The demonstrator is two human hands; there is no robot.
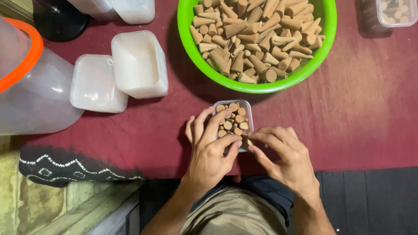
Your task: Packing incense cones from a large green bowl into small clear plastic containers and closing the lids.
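Nearest to my viewpoint I see the lap in tan fabric [230, 215] with a dark garment above it, both forearms reaching forward onto a maroon cloth [361, 109]. My left hand [211, 150] lies over the near left side of a small clear box [235, 124], fingers curled along its edge and across its top, thumb meeting the near rim; it grips the box from the side. My right hand [283, 152] comes in from the right, thumb and forefinger pressed together at the box's near right corner; I cannot tell whether they pinch a cone or only the rim. The box stands on the cloth just ahead of the lap, packed with small tan cones [237, 118] set upright, round bases up. At the near left the cloth ends in a black border with a white zigzag pattern [65, 167]. Farther left, two empty translucent tubs [139, 63] sit touching each other, beside a large clear jug with an orange rim [30, 82]. Beyond the box, well apart from it, a green bowl [313, 65] holds a heap of larger tan cones lying loose. At the far right corner another clear box with cones [396, 11] is partly cut off.
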